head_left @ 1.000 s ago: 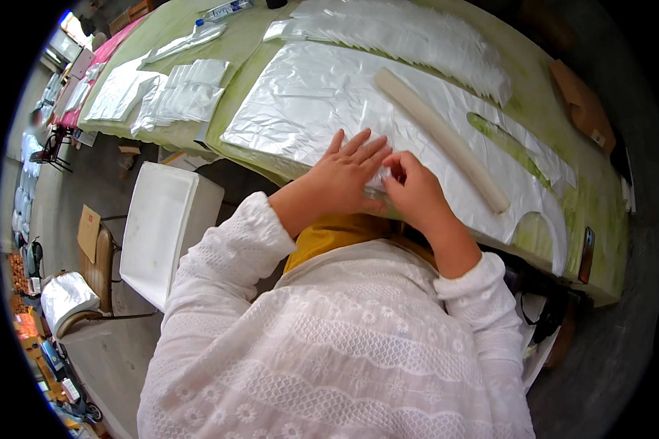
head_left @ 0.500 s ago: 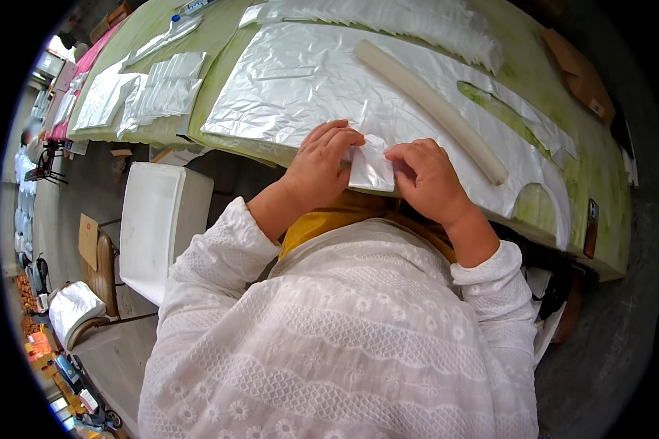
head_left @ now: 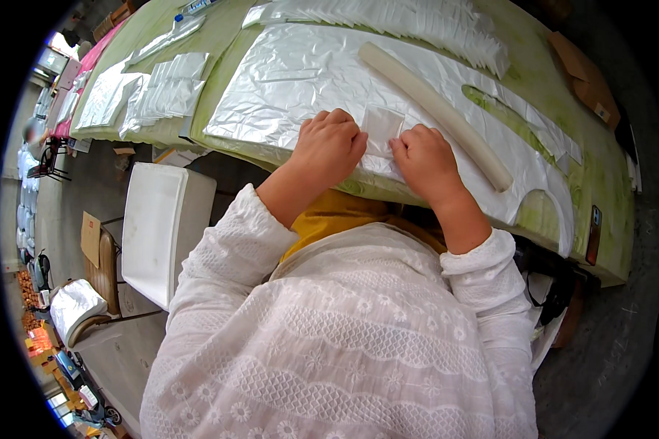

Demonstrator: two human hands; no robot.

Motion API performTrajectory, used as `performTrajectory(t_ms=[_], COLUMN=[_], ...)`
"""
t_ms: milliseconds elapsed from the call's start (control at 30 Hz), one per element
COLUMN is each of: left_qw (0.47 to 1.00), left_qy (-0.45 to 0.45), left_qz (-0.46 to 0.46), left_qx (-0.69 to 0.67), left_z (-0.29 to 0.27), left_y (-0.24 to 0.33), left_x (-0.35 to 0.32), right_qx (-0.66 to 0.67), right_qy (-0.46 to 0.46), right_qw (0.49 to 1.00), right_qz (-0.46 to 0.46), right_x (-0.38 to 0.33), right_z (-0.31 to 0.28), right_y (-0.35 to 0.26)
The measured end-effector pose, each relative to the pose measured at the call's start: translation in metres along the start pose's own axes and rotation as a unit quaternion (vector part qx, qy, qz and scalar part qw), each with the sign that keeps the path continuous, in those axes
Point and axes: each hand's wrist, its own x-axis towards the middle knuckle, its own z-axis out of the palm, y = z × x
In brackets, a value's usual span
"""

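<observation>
A small flat white pouch (head_left: 383,126) lies on a wide crinkled silver foil sheet (head_left: 293,80) that covers the green table (head_left: 542,80). My left hand (head_left: 329,146) holds the pouch's left edge with curled fingers. My right hand (head_left: 426,157) holds its right edge. Both hands rest near the table's front edge. A long cream-coloured roll (head_left: 439,110) lies slanted on the foil just beyond my right hand.
A row of overlapping white pouches (head_left: 417,18) lines the far side. More white pouches (head_left: 172,88) and clear bags (head_left: 106,99) lie at the left. A white box (head_left: 157,227) stands below the table's left end. A phone (head_left: 593,234) lies at the right edge.
The pouch and both hands have moved from the table's front edge further onto the foil. The pouch now lies flat between the hands.
</observation>
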Motion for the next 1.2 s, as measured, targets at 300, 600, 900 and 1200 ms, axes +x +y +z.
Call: performTrajectory(t_ms=[300, 600, 900, 1200], left_qw=[0.995, 0.994, 0.987, 0.482], left_qy=[0.068, -0.072, 0.056, 0.007], left_qz=[0.066, -0.009, -0.031, -0.468], left_qx=[0.024, 0.084, -0.151, -0.741], left_z=[0.017, 0.019, 0.013, 0.013], left_y=[0.001, 0.014, 0.008, 0.022], left_x=[0.003, -0.001, -0.018, -0.099], right_qx=[-0.012, 0.061, 0.028, 0.054], right_qy=[-0.024, 0.009, -0.142, -0.181], right_qw=[0.999, 0.993, 0.984, 0.98], right_qz=[0.032, 0.096, 0.105, 0.061], right_x=[0.012, 0.01, 0.029, 0.017], right_z=[-0.001, -0.003, -0.03, -0.035], right_y=[-0.003, -0.009, -0.02, -0.022])
